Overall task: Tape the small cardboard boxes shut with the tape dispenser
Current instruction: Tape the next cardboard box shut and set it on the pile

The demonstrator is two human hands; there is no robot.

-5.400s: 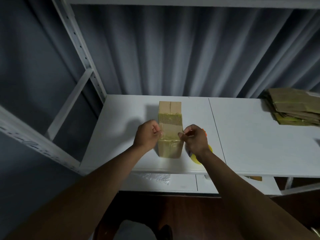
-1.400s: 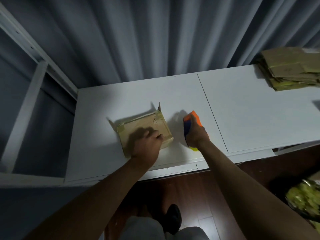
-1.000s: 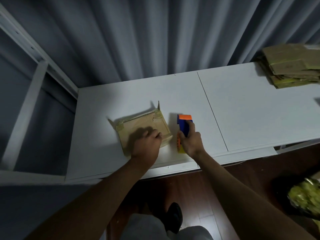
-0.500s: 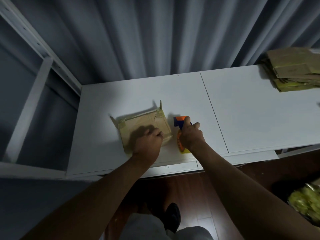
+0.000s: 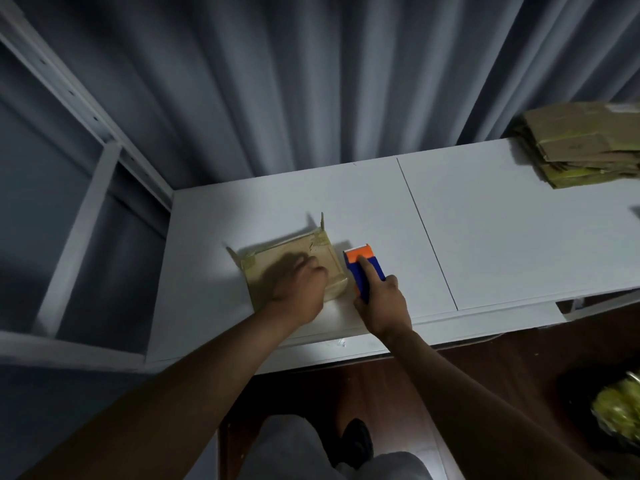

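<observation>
One small cardboard box [image 5: 298, 263] lies flat on the white worktop [image 5: 485, 237], towards its left front part. Yellowish tape shows at two of its far corners, and one flap edge stands up at the far right corner. The near half of the box is covered by the left hand [image 5: 300, 289], which rests on top of it, knuckles up and fingers bent over the surface; whether the fingertips grip an edge cannot be told.

One tape dispenser [image 5: 365, 268], blue with an orange front end, sits just beside the right edge of the box. The right hand [image 5: 382, 306] holds it by the handle, fingers curled round it and one finger laid along the top. The tape roll is hidden under the hand. Contact between dispenser and box cannot be confirmed.

One stack of flattened cardboard [image 5: 585, 143], with yellow tape on some pieces, lies at the far right of the worktop, well apart from the box; its right side is cut off by the frame, and the count of pieces cannot be made out.

A grey curtain [image 5: 311, 81] hangs behind the worktop. A white metal shelf frame [image 5: 83, 188] stands at the left. At the lower right, a blurred yellowish-green mass [image 5: 620, 410] is partly cut off and cannot be identified.
</observation>
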